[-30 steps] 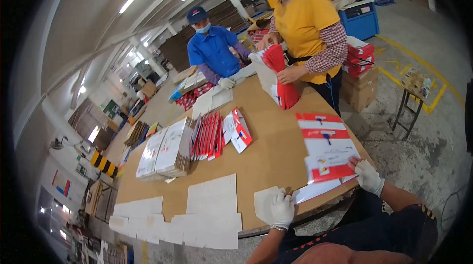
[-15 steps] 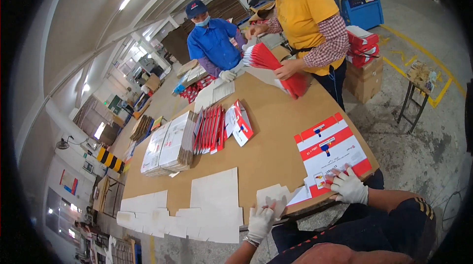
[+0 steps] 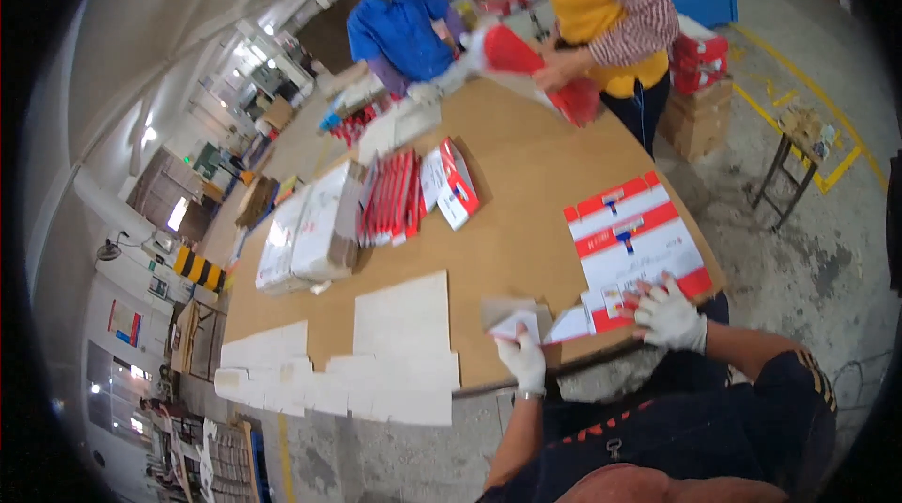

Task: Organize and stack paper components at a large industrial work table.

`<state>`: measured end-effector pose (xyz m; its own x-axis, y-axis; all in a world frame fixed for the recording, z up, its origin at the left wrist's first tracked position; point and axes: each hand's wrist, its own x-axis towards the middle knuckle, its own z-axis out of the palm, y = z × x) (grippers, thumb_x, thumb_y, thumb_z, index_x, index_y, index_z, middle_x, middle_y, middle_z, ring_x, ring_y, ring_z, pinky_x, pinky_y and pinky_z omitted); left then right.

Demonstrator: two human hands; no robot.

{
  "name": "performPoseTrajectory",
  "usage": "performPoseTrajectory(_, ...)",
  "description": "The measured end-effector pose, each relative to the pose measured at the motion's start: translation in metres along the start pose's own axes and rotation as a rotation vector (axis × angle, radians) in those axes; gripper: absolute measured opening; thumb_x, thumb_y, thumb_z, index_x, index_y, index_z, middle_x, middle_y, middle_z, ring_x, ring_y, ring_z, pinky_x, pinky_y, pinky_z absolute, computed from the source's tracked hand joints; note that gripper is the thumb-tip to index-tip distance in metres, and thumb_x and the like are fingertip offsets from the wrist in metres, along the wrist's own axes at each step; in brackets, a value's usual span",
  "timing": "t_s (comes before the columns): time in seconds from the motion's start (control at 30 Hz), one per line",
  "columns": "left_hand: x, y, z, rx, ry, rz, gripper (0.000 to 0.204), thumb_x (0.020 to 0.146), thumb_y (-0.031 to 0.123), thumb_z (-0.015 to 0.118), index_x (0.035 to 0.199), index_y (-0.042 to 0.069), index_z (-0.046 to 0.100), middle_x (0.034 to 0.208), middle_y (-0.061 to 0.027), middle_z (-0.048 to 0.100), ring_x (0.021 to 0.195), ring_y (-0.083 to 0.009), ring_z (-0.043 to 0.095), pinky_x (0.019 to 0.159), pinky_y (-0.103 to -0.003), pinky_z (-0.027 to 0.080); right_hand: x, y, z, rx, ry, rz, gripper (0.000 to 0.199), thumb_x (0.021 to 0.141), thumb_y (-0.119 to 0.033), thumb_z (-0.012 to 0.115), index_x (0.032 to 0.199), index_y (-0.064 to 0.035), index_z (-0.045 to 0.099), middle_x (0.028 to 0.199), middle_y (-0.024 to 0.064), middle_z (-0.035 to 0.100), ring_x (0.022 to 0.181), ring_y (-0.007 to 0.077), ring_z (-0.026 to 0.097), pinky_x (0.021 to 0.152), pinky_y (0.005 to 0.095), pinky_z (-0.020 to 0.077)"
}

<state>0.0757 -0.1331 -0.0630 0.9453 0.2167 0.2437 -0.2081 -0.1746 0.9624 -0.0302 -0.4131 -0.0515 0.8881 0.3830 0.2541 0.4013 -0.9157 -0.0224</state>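
Observation:
A flat red-and-white printed carton blank lies at the table's near right corner. My right hand, in a white glove with bare fingertips, rests on its lower edge with fingers spread. At the blank's left end my left hand, gloved the same way, pinches a small white flap. The thumb shows on top of the flap; the other fingers are mostly hidden. Grey board shows behind this flap, which looks partly raised.
Plain white blanks lie left along the brown table's near edge. Behind stand wrapped carton stacks and a row of red folded cartons. Across the table, a person in yellow holds a red bundle, beside a person in blue.
My left hand has moved up onto the flap and now grips it, tilting it. My right hand stays on the blank. The person in yellow has shifted the red bundle, now blurred.

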Motion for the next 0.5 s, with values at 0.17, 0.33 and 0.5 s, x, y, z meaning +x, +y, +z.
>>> performPoseTrajectory(0.17, 0.002, 0.010, -0.001, 0.544, -0.527, 0.238, 0.056, 0.086, 0.003, 0.056, 0.139, -0.002, 0.037, 0.139, -0.0221, 0.045, 0.128, -0.0367, 0.045, 0.101, -0.044, 0.040, 0.021, 0.010, -0.035, -0.081, -0.124, -0.061, 0.058, 0.084, -0.013, 0.049, 0.141, -0.0228, 0.041, 0.143, 0.0054, 0.044, 0.133, 0.0280, 0.037, 0.103, 0.0611, 0.0270)
performPoseTrajectory(0.33, 0.001, 0.018, 0.007, 0.766, -0.830, 0.750, 0.073, 0.082, 0.029, 0.064, 0.144, 0.004, 0.034, 0.152, -0.0216, 0.024, 0.143, -0.0371, 0.021, 0.111, -0.060, 0.015, 0.026, 0.012, -0.025, -0.096, -0.113, -0.045, 0.051, 0.086, -0.013, 0.048, 0.136, -0.0217, 0.046, 0.145, 0.0053, 0.042, 0.136, 0.0266, 0.036, 0.105, 0.0615, 0.0262)
performPoseTrajectory(0.5, -0.013, 0.025, 0.013, 0.942, -0.817, 0.729, 0.074, 0.082, 0.046, 0.061, 0.145, 0.016, 0.037, 0.154, -0.0192, 0.022, 0.143, -0.0389, 0.018, 0.107, -0.067, 0.013, 0.018, 0.003, -0.017, -0.089, -0.136, -0.037, 0.054, 0.088, -0.014, 0.048, 0.140, -0.0243, 0.042, 0.146, 0.0048, 0.040, 0.137, 0.0275, 0.034, 0.102, 0.0675, 0.0269)
